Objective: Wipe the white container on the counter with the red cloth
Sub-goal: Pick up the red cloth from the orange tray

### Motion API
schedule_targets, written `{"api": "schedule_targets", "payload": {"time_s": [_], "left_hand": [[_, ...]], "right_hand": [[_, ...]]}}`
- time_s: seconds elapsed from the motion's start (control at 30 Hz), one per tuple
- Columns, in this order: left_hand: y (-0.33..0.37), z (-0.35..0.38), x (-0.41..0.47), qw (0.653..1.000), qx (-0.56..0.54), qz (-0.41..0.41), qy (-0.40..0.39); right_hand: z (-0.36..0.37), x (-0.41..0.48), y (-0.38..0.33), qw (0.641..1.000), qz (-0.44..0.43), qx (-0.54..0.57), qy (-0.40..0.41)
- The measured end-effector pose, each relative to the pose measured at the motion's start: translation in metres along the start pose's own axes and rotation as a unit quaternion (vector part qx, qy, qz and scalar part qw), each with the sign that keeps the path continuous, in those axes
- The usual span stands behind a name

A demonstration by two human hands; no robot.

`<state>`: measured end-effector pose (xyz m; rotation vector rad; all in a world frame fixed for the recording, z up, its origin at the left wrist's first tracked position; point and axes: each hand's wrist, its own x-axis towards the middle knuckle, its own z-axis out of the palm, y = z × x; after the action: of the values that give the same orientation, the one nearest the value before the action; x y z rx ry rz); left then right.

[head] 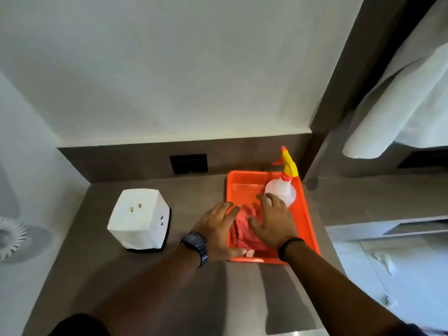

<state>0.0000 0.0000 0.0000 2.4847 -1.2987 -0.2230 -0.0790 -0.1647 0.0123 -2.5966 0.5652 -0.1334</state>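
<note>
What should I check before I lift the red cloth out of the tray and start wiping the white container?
1. Red cloth within reach, in the orange tray: ok.
2. Both hands on the cloth: left hand and right hand rest on it, fingers spread: ok.
3. Firm grasp on the cloth: cannot tell.
4. Spray bottle clear of the lift: not ok, it stands right behind the right hand.
5. White container upright and unobstructed on the counter: ok.

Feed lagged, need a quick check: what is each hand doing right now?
Left hand: open, fingers spread on the red cloth in the orange tray.
Right hand: open, flat on the cloth, nothing gripped.
</note>
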Motion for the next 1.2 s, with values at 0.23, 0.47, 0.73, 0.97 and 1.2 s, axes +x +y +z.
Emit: {"api": "schedule_targets", "payload": {"time_s": [0.23, 0.47, 0.73, 0.97, 1.2], "left_hand": [[-0.031, 0.062, 0.017, 0.999, 0.015, 0.019, -0.032], [-0.037, 0.064, 0.018, 0.999, 0.014, 0.017, -0.041], [-0.041, 0.01, 0.019, 0.999, 0.001, 0.014, -0.041], [-0.114, -0.096, -0.012, 0.998, 0.057, -0.012, 0.038], [-0.195, -0.115, -0.058, 0.98, 0.128, -0.079, -0.134]], "right_hand": [[0.06, 0.008, 0.025, 0.987, 0.005, -0.087, -0.137], [0.084, 0.021, 0.028, 0.985, 0.019, -0.119, -0.127], [0.083, 0.032, 0.02, 0.991, 0.115, 0.025, -0.065], [0.066, 0.039, -0.088, 0.894, 0.074, 0.425, 0.119], [0.15, 0.007, -0.15, 0.779, 0.174, 0.599, -0.062]]}}
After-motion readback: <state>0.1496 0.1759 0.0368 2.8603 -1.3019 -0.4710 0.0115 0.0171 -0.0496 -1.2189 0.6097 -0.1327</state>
